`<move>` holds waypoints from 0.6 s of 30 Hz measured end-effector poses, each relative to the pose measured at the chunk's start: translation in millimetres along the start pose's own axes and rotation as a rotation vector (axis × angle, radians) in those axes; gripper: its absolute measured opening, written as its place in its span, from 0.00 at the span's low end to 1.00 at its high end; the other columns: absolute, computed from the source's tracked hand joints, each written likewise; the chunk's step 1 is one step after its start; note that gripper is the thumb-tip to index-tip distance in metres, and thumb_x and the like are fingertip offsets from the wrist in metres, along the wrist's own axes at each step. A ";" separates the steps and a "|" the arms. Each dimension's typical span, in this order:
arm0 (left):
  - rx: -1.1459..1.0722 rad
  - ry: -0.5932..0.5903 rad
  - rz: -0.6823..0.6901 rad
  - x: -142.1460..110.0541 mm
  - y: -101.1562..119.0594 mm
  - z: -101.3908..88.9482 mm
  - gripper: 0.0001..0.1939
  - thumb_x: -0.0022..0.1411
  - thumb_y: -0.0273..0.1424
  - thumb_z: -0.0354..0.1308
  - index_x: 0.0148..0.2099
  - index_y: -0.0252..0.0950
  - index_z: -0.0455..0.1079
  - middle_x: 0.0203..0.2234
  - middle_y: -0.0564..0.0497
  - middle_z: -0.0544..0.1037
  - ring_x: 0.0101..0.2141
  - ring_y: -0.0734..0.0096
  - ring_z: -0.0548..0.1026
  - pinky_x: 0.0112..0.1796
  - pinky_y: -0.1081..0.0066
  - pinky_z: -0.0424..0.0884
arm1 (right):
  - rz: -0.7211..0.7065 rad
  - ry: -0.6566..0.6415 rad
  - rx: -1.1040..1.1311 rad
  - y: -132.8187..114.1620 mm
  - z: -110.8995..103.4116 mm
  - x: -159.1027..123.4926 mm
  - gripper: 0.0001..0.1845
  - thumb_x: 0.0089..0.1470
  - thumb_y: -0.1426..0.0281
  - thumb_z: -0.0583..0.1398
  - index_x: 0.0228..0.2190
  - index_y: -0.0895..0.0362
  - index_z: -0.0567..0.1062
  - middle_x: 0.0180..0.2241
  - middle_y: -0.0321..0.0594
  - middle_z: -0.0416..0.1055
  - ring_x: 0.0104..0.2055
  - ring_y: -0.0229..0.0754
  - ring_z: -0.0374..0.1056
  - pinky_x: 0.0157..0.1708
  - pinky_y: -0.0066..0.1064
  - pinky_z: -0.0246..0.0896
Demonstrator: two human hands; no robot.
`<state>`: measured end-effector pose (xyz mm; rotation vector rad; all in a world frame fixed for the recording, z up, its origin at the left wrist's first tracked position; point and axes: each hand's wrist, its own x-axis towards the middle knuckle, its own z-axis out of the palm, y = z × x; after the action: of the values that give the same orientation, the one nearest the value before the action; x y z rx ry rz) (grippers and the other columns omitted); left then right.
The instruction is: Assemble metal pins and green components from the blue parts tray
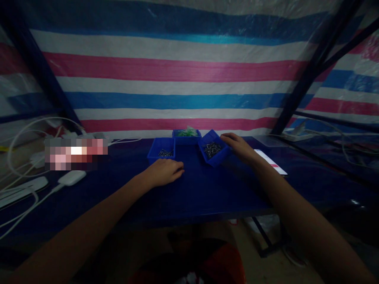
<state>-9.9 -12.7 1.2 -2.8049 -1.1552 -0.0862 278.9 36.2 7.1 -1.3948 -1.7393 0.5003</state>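
Observation:
My left hand (164, 171) rests on the dark blue table (201, 193) with its fingers curled under, just in front of a small blue bin (161, 150) holding a few dark metal parts. My right hand (239, 146) grips the right rim of a second blue bin (213, 152), which is tilted and filled with several dark screws. A third blue bin (186, 135) with green pieces stands behind and between them, against the striped tarp.
White cables, chargers and a power strip (22, 188) lie at the table's left. A phone or card (271, 161) lies right of my right hand. Another power strip (296, 136) sits far right. Dark metal frame posts (308, 75) rise at both sides.

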 end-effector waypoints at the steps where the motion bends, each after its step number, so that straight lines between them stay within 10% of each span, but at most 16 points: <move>1: 0.000 -0.001 -0.001 0.0 0.2 -0.3 0.13 0.62 0.36 0.42 0.38 0.37 0.65 0.30 0.49 0.75 0.30 0.68 0.72 0.27 0.71 0.61 | 0.004 0.002 0.031 -0.6 0.1 -0.3 0.23 0.51 0.53 0.51 0.43 0.54 0.68 0.42 0.43 0.70 0.43 0.46 0.65 0.35 0.32 0.62; 18: -0.012 -0.008 0.004 -0.1 0.1 -0.4 0.13 0.62 0.36 0.42 0.37 0.36 0.65 0.30 0.49 0.74 0.30 0.68 0.72 0.28 0.71 0.62 | -0.091 -0.020 0.159 -12.1 8.3 -5.8 0.27 0.39 0.60 0.63 0.43 0.53 0.66 0.51 0.46 0.62 0.53 0.52 0.58 0.43 0.39 0.62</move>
<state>-9.9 -12.8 1.5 -2.8203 -1.1550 -0.0819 265.2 28.7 9.2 -1.1978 -1.7304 0.5912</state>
